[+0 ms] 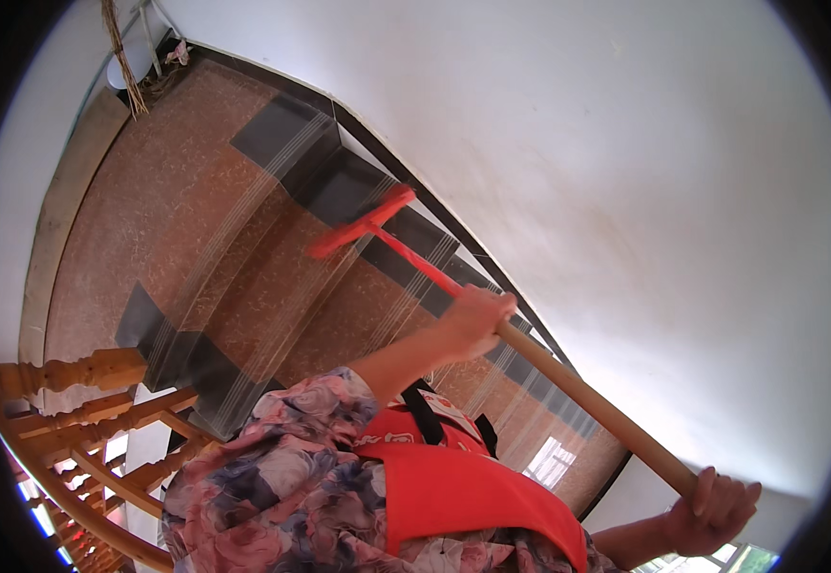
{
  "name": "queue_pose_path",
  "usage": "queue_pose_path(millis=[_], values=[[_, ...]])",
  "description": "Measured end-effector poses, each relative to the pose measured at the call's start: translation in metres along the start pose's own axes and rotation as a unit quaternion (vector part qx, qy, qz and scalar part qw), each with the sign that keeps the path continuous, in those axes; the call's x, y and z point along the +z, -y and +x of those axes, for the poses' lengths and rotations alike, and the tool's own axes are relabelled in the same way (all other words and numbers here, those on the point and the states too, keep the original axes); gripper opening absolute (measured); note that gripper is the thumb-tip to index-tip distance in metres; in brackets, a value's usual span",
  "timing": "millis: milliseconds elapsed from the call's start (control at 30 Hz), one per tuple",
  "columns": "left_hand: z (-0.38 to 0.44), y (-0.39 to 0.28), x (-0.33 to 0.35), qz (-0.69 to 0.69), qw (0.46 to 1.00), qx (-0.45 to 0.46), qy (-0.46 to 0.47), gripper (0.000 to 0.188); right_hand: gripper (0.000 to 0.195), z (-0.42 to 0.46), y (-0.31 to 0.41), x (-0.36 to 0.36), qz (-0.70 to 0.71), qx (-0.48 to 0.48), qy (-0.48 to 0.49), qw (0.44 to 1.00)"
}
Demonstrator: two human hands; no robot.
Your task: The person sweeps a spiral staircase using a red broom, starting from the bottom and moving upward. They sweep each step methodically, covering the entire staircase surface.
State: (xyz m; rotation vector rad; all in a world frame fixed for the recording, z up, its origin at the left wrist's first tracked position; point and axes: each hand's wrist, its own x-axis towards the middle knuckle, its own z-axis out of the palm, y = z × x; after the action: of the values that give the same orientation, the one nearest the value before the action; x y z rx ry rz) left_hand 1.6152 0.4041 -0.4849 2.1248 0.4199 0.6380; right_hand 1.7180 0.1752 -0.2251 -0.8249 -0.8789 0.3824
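Observation:
My left hand (476, 319) is closed around a long-handled tool where its red neck meets the wooden handle (587, 394). Near the handle's far end, at the lower right, my right hand (712, 512) grips the wood. The tool's red T-shaped head (361, 222) lies across the stair steps (315, 286), close to the wall side. Blur hides whether the head carries bristles or a blade, and I cannot tell if it touches a step. The steps have reddish-brown speckled treads, black end tiles and pale grooved lines.
A white wall (601, 179) with a black skirting (415, 183) runs along the right. Wooden balusters and a handrail (93, 516) stand at lower left. A wooden board (64, 215), a twig bundle (123, 64) and pipes (149, 39) are at upper left.

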Motion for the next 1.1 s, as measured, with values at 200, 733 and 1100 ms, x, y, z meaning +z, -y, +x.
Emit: queue_pose_path(millis=[200, 733, 1100], values=[[-0.01, 0.078, -0.041, 0.047, 0.996, -0.071, -0.022, 0.014, 0.028, -0.018, -0.089, 0.033, -0.075, 0.079, -0.062, 0.992], [-0.046, -0.001, -0.036, 0.039, 0.997, -0.011, -0.062, 0.016, 0.022, -0.017, -0.001, 0.02, 0.07, 0.035, 0.068, 0.995], [-0.038, -0.006, 0.013, -0.019, 0.999, -0.044, 0.0, 0.02, 0.023, 0.012, 0.01, -0.002, 0.023, 0.095, 0.082, 0.992]])
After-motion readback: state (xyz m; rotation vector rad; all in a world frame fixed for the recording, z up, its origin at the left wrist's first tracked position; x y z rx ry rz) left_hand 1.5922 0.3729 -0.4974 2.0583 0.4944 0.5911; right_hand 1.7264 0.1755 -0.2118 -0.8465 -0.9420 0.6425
